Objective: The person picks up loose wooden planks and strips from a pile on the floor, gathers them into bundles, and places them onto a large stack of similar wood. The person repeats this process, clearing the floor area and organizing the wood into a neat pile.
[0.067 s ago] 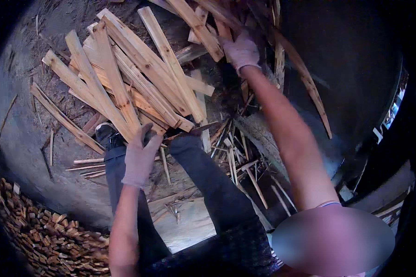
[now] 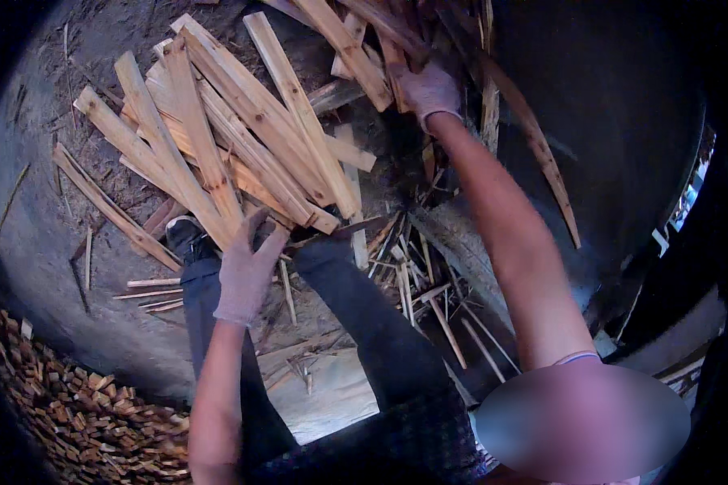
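Note:
My left hand [image 2: 247,275], in a pale knit glove, is at the near end of a fan of light wooden slats [image 2: 206,137] on the ground. Its thumb stands apart from the fingers, and the fingertips touch or almost touch one slat's end. Stretched far forward, my gloved right hand [image 2: 430,93] is closed at the near ends of darker wooden slats [image 2: 392,61]. Its fingertips are partly hidden in shadow there. Beside that hand, a knotty light slat [image 2: 348,55] slants down from the top edge.
A long curved wood strip [image 2: 538,137] runs down at the right. Thin splinters [image 2: 416,275] lie around a thick beam [image 2: 461,246] right of my legs. At lower left is a big heap of short wood pieces [image 2: 97,412]. A dark blade-like piece [image 2: 352,229] lies by my knee.
My right hand has shifted slightly to the right and nearer. My left hand has barely moved.

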`<state>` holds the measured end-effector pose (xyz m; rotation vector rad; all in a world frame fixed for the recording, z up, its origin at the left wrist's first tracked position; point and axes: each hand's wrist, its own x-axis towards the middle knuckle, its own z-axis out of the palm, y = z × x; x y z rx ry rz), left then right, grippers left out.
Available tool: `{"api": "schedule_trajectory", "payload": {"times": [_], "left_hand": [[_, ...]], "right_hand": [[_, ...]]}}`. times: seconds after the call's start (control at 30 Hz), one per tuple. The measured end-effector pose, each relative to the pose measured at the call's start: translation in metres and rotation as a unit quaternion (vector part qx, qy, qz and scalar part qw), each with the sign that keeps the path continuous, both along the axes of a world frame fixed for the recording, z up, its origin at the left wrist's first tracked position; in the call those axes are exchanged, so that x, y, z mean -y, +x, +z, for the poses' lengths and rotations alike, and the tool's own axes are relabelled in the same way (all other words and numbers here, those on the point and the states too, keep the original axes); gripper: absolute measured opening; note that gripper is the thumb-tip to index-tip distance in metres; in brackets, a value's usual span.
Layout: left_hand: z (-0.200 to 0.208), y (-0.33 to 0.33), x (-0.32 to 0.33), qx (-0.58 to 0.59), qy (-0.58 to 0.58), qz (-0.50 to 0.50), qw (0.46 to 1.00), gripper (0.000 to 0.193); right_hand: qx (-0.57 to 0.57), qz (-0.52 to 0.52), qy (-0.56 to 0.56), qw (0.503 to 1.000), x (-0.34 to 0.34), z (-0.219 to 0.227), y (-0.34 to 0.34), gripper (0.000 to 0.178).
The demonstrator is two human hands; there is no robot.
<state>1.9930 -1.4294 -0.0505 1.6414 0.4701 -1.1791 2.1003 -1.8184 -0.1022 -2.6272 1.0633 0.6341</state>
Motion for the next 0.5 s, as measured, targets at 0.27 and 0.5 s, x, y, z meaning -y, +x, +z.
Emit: {"api": "schedule_trajectory", "payload": {"times": [0.27, 0.5], "left_hand": [[-0.079, 0.101, 0.133, 0.211, -0.052, -0.065, 0.974, 0.086], [-0.162, 0.164, 0.236, 0.150, -0.020, -0.022, 0.988, 0.089]], "right_hand": [[-0.005, -0.033, -0.063, 0.997, 0.047, -0.076, -0.025, 0.083], [-0.038, 0.064, -0.021, 0.997, 0.046, -0.113, -0.057, 0.081]]}}
